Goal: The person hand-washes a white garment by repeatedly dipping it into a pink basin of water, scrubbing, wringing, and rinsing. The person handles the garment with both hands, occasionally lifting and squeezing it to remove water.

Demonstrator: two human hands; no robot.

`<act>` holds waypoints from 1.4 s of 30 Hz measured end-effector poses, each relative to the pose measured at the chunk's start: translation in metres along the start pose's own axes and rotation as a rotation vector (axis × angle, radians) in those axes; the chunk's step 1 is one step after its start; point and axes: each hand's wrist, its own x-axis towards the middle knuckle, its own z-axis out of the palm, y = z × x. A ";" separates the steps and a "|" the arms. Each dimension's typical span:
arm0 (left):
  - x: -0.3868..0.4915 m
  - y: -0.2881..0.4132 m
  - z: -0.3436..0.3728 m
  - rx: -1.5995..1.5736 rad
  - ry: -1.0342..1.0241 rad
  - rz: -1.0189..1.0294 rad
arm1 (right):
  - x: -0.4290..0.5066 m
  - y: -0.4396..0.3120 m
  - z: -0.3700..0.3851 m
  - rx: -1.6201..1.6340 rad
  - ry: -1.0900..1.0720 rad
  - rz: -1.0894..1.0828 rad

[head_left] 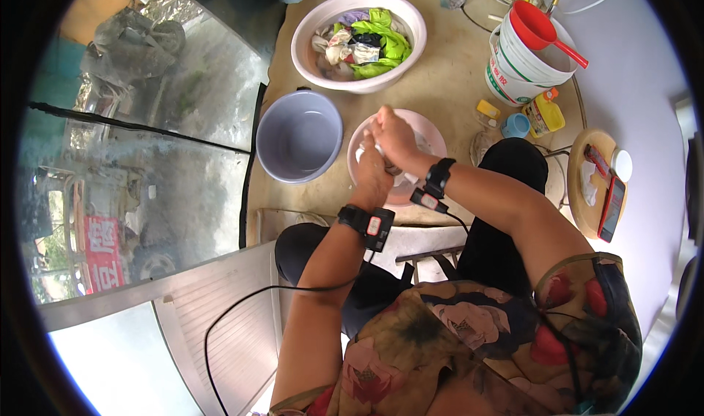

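Observation:
Both my hands are together over a pink plastic basin [437, 135] that stands on the floor between my knees. My left hand [375, 166] is closed on a wet whitish cloth [360, 152], most of it hidden by the fingers. My right hand [393, 133] is a fist just above and against it, also gripping the cloth. Part of the cloth hangs down into the basin, where some water shows. A blue-grey plastic basin [300, 135] stands to the left. Behind it, a larger white basin [300, 58] holds soaking clothes [385, 36], bright green, white, dark and purple.
At the back right stands a white bucket [509, 78] with a red dipper [533, 25]. Near it are a light-blue cup [515, 125] and a yellow container [544, 116]. A round wooden stool [583, 196] carries a phone [611, 210]. A glass pane [192, 196] borders the left. Cables run from my wrist straps.

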 end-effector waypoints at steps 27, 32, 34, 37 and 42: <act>0.000 0.046 0.001 -0.061 0.000 0.123 | -0.001 0.019 -0.043 0.259 -0.569 -0.351; 0.000 0.037 -0.002 0.103 -0.071 -0.009 | 0.026 0.010 -0.054 0.483 -0.461 -0.117; -0.002 0.032 0.000 0.114 -0.009 -0.053 | 0.034 0.008 -0.057 0.495 -0.330 -0.180; -0.004 0.025 0.001 -0.028 -0.042 -0.066 | 0.027 0.000 -0.054 0.608 -0.416 -0.132; -0.012 0.028 -0.010 0.067 -0.241 0.098 | -0.029 -0.013 -0.043 0.424 -0.654 -0.362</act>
